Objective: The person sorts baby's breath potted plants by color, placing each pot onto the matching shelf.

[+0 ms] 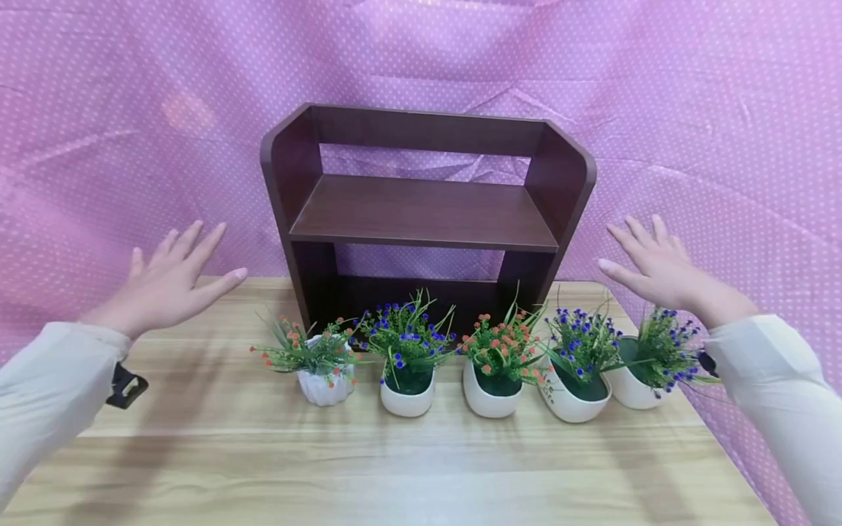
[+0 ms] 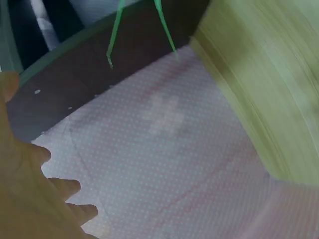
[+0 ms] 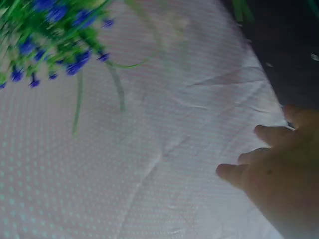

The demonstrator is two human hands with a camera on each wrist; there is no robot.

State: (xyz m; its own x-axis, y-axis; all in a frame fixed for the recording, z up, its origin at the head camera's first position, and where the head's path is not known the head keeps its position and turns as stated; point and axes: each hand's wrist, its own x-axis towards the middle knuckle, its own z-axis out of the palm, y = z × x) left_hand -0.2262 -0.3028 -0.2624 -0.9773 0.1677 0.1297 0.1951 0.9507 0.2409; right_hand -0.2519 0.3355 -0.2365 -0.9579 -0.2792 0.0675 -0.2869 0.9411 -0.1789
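Note:
My left hand is held up over the left side of the table, fingers spread and holding nothing. On the other side, my right hand hovers with spread fingers, near a potted plant with blue flowers. In a row stand a ridged white pot with orange flowers, a blue-flowered plant, an orange-flowered plant and another blue-flowered plant in a pot with lettering. Behind them is a dark brown two-tier shelf, apart from both hands.
The pots and shelf stand on a light wood-grain table. A pink polka-dot cloth hangs behind and drops past the table's right edge. A black strap piece hangs under the left wrist.

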